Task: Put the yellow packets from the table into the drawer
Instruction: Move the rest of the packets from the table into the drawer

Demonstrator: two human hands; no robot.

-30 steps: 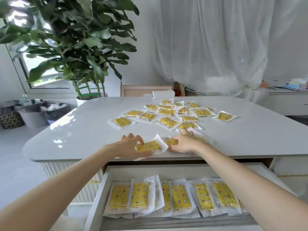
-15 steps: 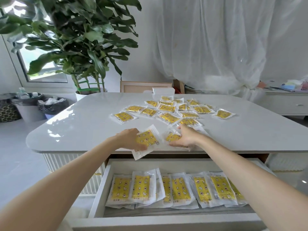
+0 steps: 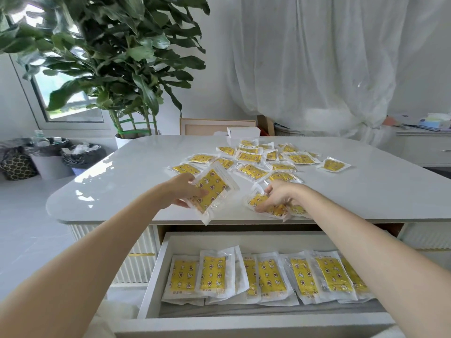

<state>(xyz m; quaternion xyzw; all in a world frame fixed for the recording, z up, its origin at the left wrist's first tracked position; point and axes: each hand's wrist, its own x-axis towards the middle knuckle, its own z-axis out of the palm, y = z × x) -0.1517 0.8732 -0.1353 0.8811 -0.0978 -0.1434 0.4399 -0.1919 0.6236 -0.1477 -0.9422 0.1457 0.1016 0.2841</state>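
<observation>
Several yellow packets (image 3: 251, 170) in clear wrappers lie scattered over the far middle of the white table (image 3: 136, 172). My left hand (image 3: 181, 190) grips one yellow packet (image 3: 211, 187), lifted and tilted above the table's near edge. My right hand (image 3: 278, 195) pinches another yellow packet (image 3: 260, 201) that lies on the table near the front edge, with one more packet partly under the wrist. Below the table the open drawer (image 3: 156, 272) holds a row of several yellow packets (image 3: 267, 276) lying flat and overlapping.
A large potted plant (image 3: 117, 69) stands behind the table's left corner. Lined bins (image 3: 66, 158) sit on the floor at left. A white box (image 3: 242, 131) rests at the table's far edge. White curtains hang behind; a low cabinet (image 3: 424, 147) is at right.
My left hand has lifted its packet off the table and tilted it upright. My right hand has closed its fingers on the packet near the front edge.
</observation>
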